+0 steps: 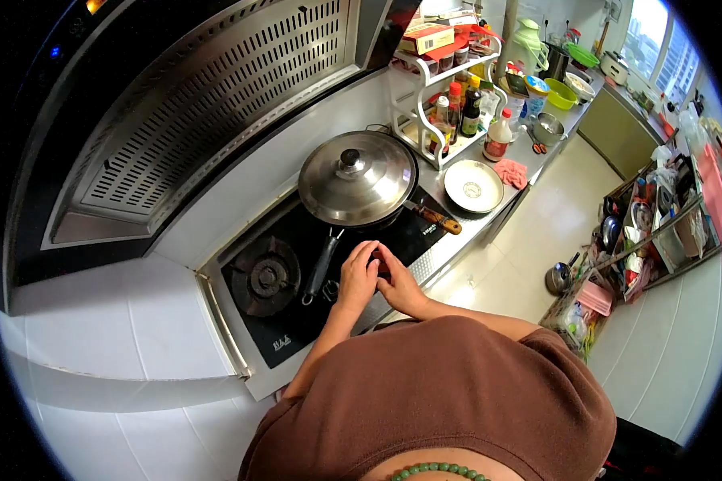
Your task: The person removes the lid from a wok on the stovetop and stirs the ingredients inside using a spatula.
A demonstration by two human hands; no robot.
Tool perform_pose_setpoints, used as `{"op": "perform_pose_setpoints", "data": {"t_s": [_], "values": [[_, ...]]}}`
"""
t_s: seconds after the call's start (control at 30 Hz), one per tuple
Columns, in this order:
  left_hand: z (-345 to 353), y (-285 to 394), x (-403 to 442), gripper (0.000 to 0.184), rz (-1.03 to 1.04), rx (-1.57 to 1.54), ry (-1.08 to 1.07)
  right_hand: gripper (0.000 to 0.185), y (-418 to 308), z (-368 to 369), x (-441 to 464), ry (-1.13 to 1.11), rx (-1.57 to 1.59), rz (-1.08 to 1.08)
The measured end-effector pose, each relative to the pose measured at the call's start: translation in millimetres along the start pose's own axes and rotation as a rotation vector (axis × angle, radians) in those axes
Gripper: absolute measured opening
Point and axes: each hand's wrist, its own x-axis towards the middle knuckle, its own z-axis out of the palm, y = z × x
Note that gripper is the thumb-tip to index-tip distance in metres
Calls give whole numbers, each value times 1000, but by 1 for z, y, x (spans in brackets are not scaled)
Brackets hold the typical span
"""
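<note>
My left hand (pixel 358 278) and my right hand (pixel 400 287) meet at the fingertips above the front of the black gas stove (pixel 293 321). The fingers are stretched out and loosely bent, and I see nothing held in them. Just beyond them a wok with a black handle (pixel 322 268) sits on the far burner. A domed steel lid (pixel 358 178) with a black knob covers it. From under the lid's right side sticks out a brown patterned handle (pixel 435 217); the rest of that utensil is hidden.
Left on the stove is a bare burner (pixel 265 276). A white plate (pixel 473 187), a pink cloth (pixel 511 173) and a white-capped bottle (pixel 497 136) stand right of the wok. Behind is a white rack (pixel 422 104) with bottles. The range hood (pixel 217 120) overhangs at left.
</note>
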Motion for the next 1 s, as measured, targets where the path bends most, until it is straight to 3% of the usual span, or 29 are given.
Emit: {"op": "perform_pose_setpoints", "data": {"t_s": [1.0], "values": [[6, -9, -3, 35, 26, 0, 3, 66, 7, 2, -3, -24, -17, 46]]}}
